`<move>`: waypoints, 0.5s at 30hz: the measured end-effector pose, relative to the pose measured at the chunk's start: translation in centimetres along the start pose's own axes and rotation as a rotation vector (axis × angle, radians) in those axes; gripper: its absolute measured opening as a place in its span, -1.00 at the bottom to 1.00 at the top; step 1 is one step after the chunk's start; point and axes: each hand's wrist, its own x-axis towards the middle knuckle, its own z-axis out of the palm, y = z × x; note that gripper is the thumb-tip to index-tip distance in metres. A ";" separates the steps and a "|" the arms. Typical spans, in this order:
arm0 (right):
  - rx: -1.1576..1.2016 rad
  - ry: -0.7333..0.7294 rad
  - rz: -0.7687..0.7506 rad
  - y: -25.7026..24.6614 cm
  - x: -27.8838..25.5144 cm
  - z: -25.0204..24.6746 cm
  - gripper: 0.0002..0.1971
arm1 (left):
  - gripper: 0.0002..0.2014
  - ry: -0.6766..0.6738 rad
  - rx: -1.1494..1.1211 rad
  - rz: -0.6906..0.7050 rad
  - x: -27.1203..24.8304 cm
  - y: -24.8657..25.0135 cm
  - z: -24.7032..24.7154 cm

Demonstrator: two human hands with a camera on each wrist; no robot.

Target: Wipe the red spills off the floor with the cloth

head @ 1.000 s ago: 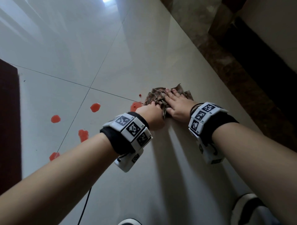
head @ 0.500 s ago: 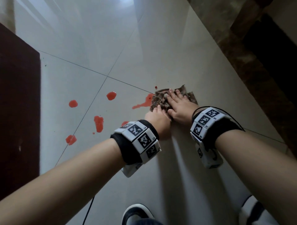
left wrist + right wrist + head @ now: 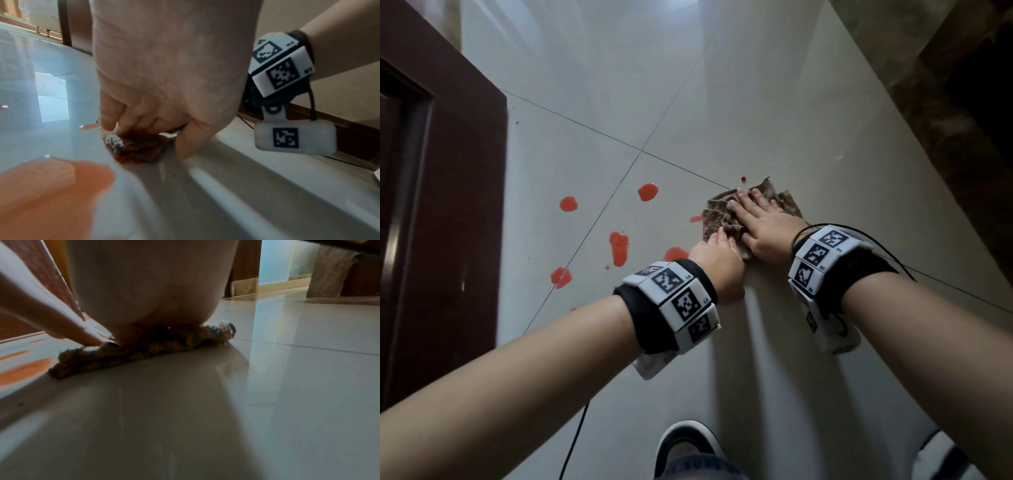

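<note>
Red smear (image 3: 695,218) shrunk; left hand (image 3: 156,91) pinches cloth (image 3: 139,146).

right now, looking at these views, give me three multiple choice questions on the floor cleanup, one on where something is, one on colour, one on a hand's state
1. Where do most of the spills lie relative to the cloth?
A. to its left
B. to its right
C. on top of it

2. What colour are the spills on the floor?
A. blue
B. red
C. green

3. How does the right hand meet the cloth?
A. lifted clear of it
B. balled into a fist beside it
C. fingers straight, pressing down on it

Answers:
1. A, in the head view the blotches sit between the cloth and the dark door on the left.
2. B, each blotch shows red against the pale tile.
3. C, the head view shows the fingers spread flat on the cloth; the left hand grips its near edge.
</note>
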 end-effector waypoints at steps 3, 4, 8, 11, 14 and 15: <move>-0.031 -0.001 -0.019 -0.5 0.5 -0.1 -0.36 | -0.22 -0.012 -0.010 -0.017 -0.1 -0.6 -0.2; -0.039 0.000 -0.026 -0.8 0.8 -0.1 -0.36 | -0.23 -0.017 -0.018 -0.028 -0.2 -0.8 -0.2; -0.065 0.012 -0.062 -2.0 1.6 -0.1 -0.37 | -0.25 -0.019 -0.047 -0.078 -0.6 -1.7 0.1; -0.093 0.013 -0.096 -2.9 2.2 -0.2 -0.37 | -0.22 -0.044 -0.065 -0.108 -1.0 -2.3 0.1; -0.123 0.015 -0.120 -3.6 2.9 -0.3 -0.38 | -0.16 -0.066 -0.098 -0.126 -1.1 -2.9 -0.1; -0.133 0.020 -0.126 -3.8 3.2 -0.4 -0.38 | -0.15 -0.066 -0.117 -0.134 -1.1 -3.1 -0.1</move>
